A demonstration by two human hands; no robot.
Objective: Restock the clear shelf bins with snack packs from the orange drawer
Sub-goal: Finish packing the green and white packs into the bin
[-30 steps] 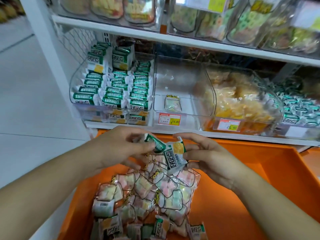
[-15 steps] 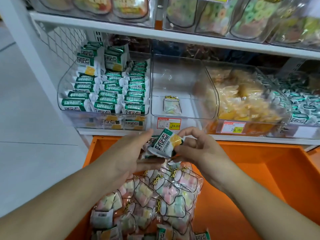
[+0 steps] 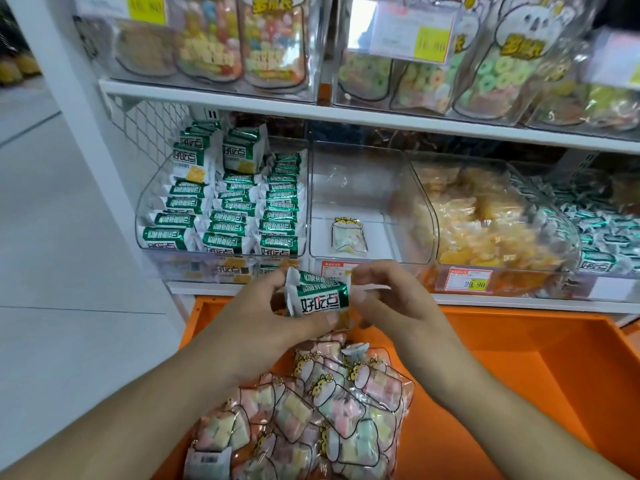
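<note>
Two green-and-white snack packs are stacked between my hands, just above the back edge of the orange drawer. My left hand grips them from the left with thumb underneath. My right hand pinches their right end. In the drawer lies a heap of pastel marshmallow packs. The left clear bin holds rows of the same green-and-white packs. The middle clear bin holds one marshmallow pack.
A bin of yellow snacks and a bin of green-wrapped packs stand to the right. Above, a white shelf carries bins of candy bags. White tiled floor lies to the left.
Both hands have lifted the green-and-white packs up from the drawer toward the shelf front, and the packs are now squared together. My view has moved closer to the bins.
</note>
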